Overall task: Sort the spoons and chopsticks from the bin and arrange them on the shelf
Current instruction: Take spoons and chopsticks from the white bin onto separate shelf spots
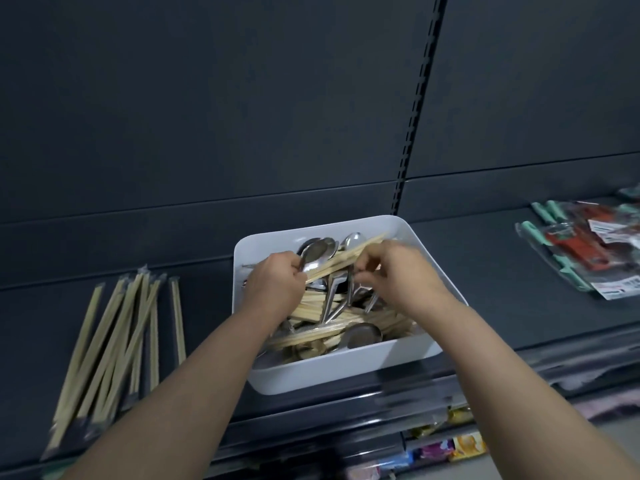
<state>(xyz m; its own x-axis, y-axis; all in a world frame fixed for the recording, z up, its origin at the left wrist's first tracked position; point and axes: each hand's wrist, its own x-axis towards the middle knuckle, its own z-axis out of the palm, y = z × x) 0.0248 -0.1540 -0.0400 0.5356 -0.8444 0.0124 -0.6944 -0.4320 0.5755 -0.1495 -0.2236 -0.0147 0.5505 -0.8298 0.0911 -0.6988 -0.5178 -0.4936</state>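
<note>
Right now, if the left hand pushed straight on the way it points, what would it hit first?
Probably the metal spoons just beyond the left hand, inside the white bin; its far wall lies behind them. Depth is unclear from one view.

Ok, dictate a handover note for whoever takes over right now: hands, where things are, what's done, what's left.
Left hand grips a chopstick bundle above the white bin.
Right hand: fingers curled beside that bundle, hold unclear.
Done: a row of chopsticks lies on the shelf left of the bin.
Left: spoons and more chopsticks in the bin; no spoons on the shelf in view.
</note>
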